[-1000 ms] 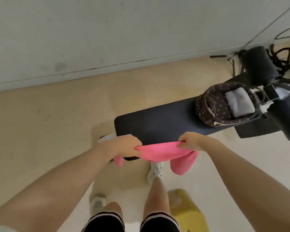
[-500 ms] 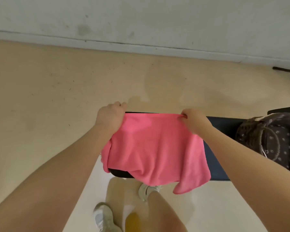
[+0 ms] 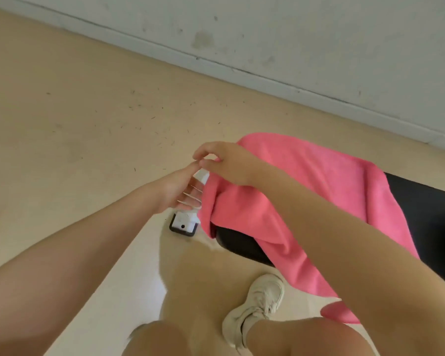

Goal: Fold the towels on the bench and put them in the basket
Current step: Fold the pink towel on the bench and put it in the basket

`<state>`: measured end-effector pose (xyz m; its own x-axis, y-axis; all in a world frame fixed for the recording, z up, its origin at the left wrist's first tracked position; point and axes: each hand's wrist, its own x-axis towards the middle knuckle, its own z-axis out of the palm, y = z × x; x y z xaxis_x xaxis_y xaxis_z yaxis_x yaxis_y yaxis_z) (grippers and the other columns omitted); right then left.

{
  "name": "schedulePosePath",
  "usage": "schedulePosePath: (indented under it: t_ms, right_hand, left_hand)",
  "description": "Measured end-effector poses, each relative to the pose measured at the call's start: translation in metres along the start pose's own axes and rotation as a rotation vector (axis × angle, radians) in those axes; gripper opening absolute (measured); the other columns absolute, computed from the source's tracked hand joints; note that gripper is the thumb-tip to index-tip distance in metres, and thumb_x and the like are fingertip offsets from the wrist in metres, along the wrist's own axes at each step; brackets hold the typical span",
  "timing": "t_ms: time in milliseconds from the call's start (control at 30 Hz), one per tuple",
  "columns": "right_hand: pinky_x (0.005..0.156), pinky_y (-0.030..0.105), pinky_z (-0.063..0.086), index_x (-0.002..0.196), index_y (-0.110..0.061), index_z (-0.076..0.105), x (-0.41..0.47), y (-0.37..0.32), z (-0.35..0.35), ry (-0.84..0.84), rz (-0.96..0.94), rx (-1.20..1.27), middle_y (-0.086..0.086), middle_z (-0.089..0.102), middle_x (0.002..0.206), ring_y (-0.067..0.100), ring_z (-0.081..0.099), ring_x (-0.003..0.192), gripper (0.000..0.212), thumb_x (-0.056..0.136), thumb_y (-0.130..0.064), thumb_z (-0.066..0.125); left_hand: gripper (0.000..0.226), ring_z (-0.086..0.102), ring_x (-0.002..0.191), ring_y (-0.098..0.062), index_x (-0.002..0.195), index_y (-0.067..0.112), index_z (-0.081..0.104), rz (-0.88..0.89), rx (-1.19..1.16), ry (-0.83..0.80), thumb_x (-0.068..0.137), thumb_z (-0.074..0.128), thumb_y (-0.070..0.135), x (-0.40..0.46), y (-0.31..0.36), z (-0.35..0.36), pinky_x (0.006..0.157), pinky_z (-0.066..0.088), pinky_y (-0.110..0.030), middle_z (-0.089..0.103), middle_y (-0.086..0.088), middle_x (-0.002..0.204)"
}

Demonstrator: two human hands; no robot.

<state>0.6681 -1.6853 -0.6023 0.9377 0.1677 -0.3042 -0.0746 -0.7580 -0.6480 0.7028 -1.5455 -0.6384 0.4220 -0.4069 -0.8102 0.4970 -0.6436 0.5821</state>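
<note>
A pink towel [image 3: 319, 191] lies spread over the left end of the black bench [image 3: 244, 247]. Its left edge and near side hang off the bench. My left hand [image 3: 177, 194] reaches in from the left with blurred, straight fingers at the towel's hanging left edge. My right hand [image 3: 226, 163] crosses over the towel's left corner, fingers arched, thumb and forefinger tips close together beside my left fingertips. No pink shows between those tips, and its other fingers are hidden. The basket is out of view.
A white bench foot with a black cap [image 3: 184, 224] stands on the beige floor under my left hand. A white wall [image 3: 319, 42] runs along the back. My knees and a white shoe [image 3: 257, 307] are at the bottom.
The towel, held up by both far corners before, now lies draped over the bench end. My right hand has crossed left to the left corner. The view swung left and the basket left the frame.
</note>
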Motion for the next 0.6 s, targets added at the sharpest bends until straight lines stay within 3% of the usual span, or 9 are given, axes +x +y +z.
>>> schedulePosePath:
  t_ms: [67, 167, 267, 367, 433, 500, 600]
  right_hand:
    - [0.104, 0.032, 0.037, 0.124, -0.013, 0.057, 0.005, 0.001, 0.008, 0.016, 0.038, -0.053, 0.002, 0.059, 0.128, 0.018, 0.052, 0.121, 0.032, 0.094, -0.011, 0.046]
    - [0.110, 0.030, 0.033, 0.134, -0.016, 0.049, -0.005, -0.003, 0.010, -0.137, 0.140, -0.142, 0.000, 0.053, 0.137, 0.014, 0.047, 0.128, 0.044, 0.092, -0.006, 0.042]
    - [0.104, 0.025, 0.038, 0.137, -0.015, 0.044, -0.022, -0.015, 0.007, -0.191, 0.168, 0.076, 0.005, 0.051, 0.139, 0.016, 0.047, 0.127, 0.055, 0.087, 0.006, 0.037]
    - [0.096, 0.031, 0.043, 0.122, -0.018, 0.057, -0.030, -0.024, 0.004, -0.223, 0.027, -0.145, 0.002, 0.061, 0.122, 0.018, 0.054, 0.114, 0.047, 0.084, 0.005, 0.041]
    - [0.085, 0.034, 0.045, 0.100, -0.015, 0.064, -0.033, -0.029, -0.002, -0.122, -0.023, -0.354, -0.002, 0.063, 0.093, 0.022, 0.057, 0.095, 0.025, 0.084, -0.005, 0.047]
    - [0.078, 0.033, 0.040, 0.091, -0.009, 0.064, -0.036, -0.032, -0.010, 0.042, -0.081, -0.445, -0.002, 0.052, 0.078, 0.024, 0.053, 0.090, 0.015, 0.084, -0.009, 0.051]
    - [0.087, 0.038, 0.042, 0.094, -0.006, 0.063, -0.042, -0.034, -0.023, 0.203, -0.118, -0.446, 0.009, 0.053, 0.099, 0.029, 0.051, 0.104, 0.016, 0.082, -0.015, 0.058]
  left_hand:
    - [0.053, 0.059, 0.074, -0.019, 0.097, 0.010, 0.061, 0.063, -0.034, -0.099, 0.082, 0.047, 0.059, -0.007, -0.015, 0.004, 0.087, 0.048, -0.033, 0.060, -0.005, 0.084]
    - [0.043, 0.064, 0.095, -0.018, 0.112, 0.011, 0.062, 0.263, -0.048, -0.195, 0.079, 0.061, 0.038, -0.026, -0.032, 0.019, 0.090, 0.050, -0.030, 0.069, -0.006, 0.106]
    - [0.023, 0.062, 0.084, -0.020, 0.101, 0.007, 0.060, 0.370, 0.055, 0.100, 0.080, 0.059, 0.014, -0.044, -0.035, 0.033, 0.079, 0.050, -0.021, 0.067, -0.007, 0.091]
    - [0.020, 0.055, 0.079, -0.016, 0.103, 0.008, 0.057, 0.457, -0.140, 0.313, 0.085, 0.051, 0.005, -0.065, -0.030, 0.032, 0.065, 0.045, -0.021, 0.060, -0.004, 0.087]
    - [0.013, 0.055, 0.076, -0.012, 0.098, 0.010, 0.058, 0.516, -0.210, 0.334, 0.089, 0.049, 0.007, -0.082, -0.026, 0.028, 0.064, 0.046, -0.018, 0.060, -0.001, 0.085]
    - [0.010, 0.056, 0.069, -0.011, 0.088, 0.015, 0.058, 0.535, -0.252, 0.321, 0.092, 0.049, 0.010, -0.097, -0.021, 0.025, 0.063, 0.046, -0.021, 0.061, 0.000, 0.079]
    - [0.007, 0.049, 0.051, -0.010, 0.084, 0.024, 0.058, 0.474, -0.209, 0.292, 0.090, 0.056, 0.021, -0.117, -0.017, 0.017, 0.047, 0.036, -0.019, 0.056, 0.001, 0.068]
